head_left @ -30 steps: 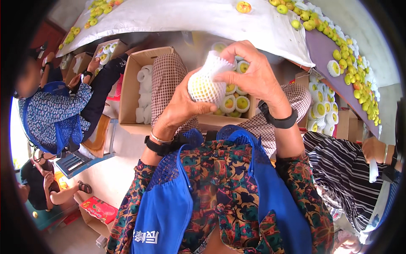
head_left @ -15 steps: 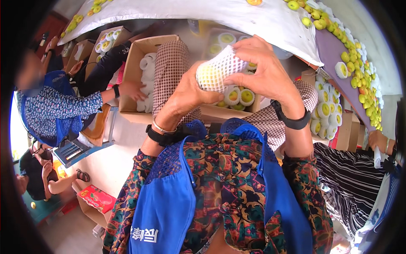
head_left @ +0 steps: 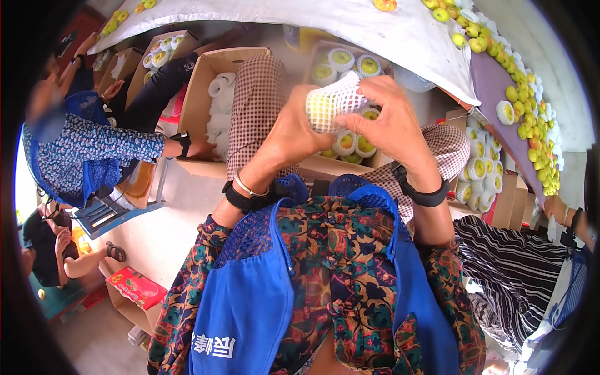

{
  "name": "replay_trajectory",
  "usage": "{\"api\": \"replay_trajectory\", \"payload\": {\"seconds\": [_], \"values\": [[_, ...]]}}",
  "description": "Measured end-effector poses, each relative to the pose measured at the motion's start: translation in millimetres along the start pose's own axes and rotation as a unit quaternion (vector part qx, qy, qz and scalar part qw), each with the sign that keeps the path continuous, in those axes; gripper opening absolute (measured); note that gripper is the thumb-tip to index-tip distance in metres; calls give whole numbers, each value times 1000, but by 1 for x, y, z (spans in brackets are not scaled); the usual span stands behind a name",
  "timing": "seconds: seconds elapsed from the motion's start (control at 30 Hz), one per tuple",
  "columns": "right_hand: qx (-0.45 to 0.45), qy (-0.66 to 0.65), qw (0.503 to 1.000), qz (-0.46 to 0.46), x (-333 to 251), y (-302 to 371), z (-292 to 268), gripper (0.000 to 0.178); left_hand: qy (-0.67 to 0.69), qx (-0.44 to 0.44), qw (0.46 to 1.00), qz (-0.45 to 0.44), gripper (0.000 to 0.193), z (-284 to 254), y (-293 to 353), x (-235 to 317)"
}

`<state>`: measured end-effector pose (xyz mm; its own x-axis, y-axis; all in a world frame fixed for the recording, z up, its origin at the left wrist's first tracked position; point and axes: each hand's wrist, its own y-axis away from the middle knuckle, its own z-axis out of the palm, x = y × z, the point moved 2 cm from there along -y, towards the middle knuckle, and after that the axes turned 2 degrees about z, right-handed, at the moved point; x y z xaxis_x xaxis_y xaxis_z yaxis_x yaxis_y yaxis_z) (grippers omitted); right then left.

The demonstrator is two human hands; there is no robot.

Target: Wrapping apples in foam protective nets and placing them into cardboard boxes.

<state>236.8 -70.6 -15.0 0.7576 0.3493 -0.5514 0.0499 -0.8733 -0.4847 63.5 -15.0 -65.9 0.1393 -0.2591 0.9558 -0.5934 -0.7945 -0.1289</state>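
Observation:
A yellow-green apple [head_left: 320, 114] sits inside a white foam net sleeve [head_left: 350, 87] above my lap. My left hand [head_left: 284, 137] wraps round the apple end of the sleeve. On the other side, the fingers and thumb of my right hand [head_left: 394, 119] pinch the loose end of the net. Beneath my hands, between my knees, stands a cardboard box [head_left: 340, 167] of net-wrapped apples [head_left: 365, 145], partly hidden by my hands.
Left of my knee, an open cardboard box [head_left: 206, 75] holds white foam nets [head_left: 220, 94]; a co-worker's hand [head_left: 203, 149] reaches in. Netted apples [head_left: 478, 167] fill a box at right. Loose apples [head_left: 522, 100] line the curved table [head_left: 500, 84]. Another person's hand [head_left: 556, 206] is at far right.
Both hands have shifted slightly right and down with the apple. The right hand has drawn the net's loose end lower, nearer the left hand. The co-worker's hand reaches deeper into the foam-net box.

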Motion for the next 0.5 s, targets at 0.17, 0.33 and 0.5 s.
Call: {"api": "replay_trajectory", "payload": {"seconds": [0.17,0.33,0.5], "values": [[11,-16,999,46,-11,3,7,29,-47,8,999,-2,66,0,-2,1],[37,-32,998,42,-14,8,21,27,-84,8,996,-34,65,5,-4,3],[-14,162,987,19,-28,11,35,35,-53,-12,998,-23,50,6,-13,-1]]}}
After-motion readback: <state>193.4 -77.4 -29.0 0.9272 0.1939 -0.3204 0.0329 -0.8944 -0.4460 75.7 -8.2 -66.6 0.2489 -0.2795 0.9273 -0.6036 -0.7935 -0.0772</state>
